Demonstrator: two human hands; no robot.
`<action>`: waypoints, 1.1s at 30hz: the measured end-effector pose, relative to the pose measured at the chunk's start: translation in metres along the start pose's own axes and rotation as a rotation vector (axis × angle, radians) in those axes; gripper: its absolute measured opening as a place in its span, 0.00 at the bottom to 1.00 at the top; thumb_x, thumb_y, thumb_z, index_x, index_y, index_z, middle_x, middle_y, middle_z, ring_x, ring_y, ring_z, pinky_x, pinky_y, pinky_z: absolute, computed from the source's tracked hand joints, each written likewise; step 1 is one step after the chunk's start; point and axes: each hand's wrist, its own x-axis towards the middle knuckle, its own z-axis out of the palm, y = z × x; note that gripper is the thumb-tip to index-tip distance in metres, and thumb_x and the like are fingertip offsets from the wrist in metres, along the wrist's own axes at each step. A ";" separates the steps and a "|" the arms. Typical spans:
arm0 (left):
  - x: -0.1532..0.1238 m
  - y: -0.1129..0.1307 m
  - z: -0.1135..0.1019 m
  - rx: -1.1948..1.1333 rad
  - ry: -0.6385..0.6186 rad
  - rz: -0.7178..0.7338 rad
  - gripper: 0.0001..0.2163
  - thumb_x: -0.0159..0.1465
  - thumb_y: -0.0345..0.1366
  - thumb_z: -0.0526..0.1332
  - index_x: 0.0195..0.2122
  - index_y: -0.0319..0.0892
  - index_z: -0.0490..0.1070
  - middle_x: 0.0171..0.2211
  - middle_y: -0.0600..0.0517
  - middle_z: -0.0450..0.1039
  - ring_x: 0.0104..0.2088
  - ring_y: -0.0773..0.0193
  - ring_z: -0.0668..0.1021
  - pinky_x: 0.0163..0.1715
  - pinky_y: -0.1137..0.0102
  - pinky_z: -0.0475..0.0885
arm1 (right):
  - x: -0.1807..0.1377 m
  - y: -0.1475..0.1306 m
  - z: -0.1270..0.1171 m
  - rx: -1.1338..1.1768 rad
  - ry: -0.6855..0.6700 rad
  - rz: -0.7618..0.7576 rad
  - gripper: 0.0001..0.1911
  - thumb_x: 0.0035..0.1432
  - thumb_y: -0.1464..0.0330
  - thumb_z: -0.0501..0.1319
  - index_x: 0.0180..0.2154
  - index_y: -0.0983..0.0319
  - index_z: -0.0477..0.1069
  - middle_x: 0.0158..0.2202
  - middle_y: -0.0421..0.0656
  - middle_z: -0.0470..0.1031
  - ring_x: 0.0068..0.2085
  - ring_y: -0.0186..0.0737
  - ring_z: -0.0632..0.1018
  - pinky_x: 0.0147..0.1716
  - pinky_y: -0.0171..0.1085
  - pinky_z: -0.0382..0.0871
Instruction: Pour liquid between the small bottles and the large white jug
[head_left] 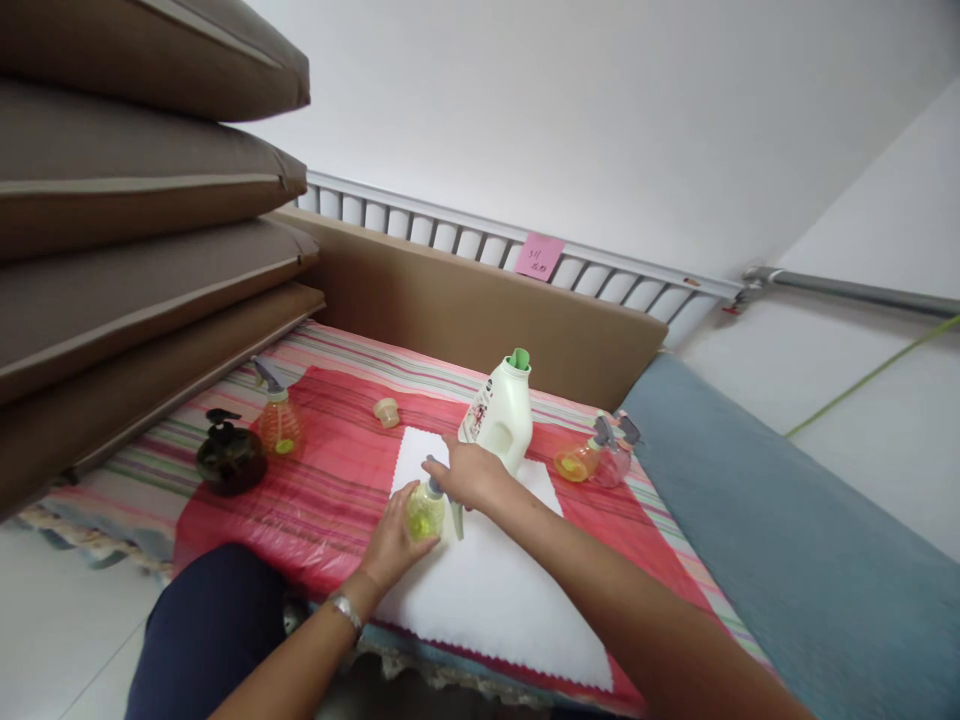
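My left hand (399, 532) grips a small see-through spray bottle (424, 516), fingers and thumb curled round its textured body, yellow-green liquid inside. My right hand (474, 474) is closed on its grey spray head (433, 487). The bottle is over the left part of a white cloth (517, 600) with a zigzag-cut edge; I cannot tell whether it touches. Beneath lie a glossy, sheer red plastic sheet (337, 450) and striped fabric (375, 352). Just beyond my right hand stands a pale plastic jug (517, 412) with a moulded handle and green spout. A little translucent cup (386, 412) sits farther left. At far left stands a squat dark pump bottle (231, 462).
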 end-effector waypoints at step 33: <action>0.000 0.001 0.002 0.050 -0.005 0.025 0.36 0.49 0.35 0.68 0.58 0.43 0.56 0.54 0.42 0.66 0.57 0.47 0.68 0.57 0.50 0.63 | 0.003 0.003 -0.002 -0.099 -0.101 -0.008 0.37 0.61 0.44 0.43 0.31 0.65 0.79 0.29 0.53 0.80 0.31 0.49 0.80 0.29 0.40 0.67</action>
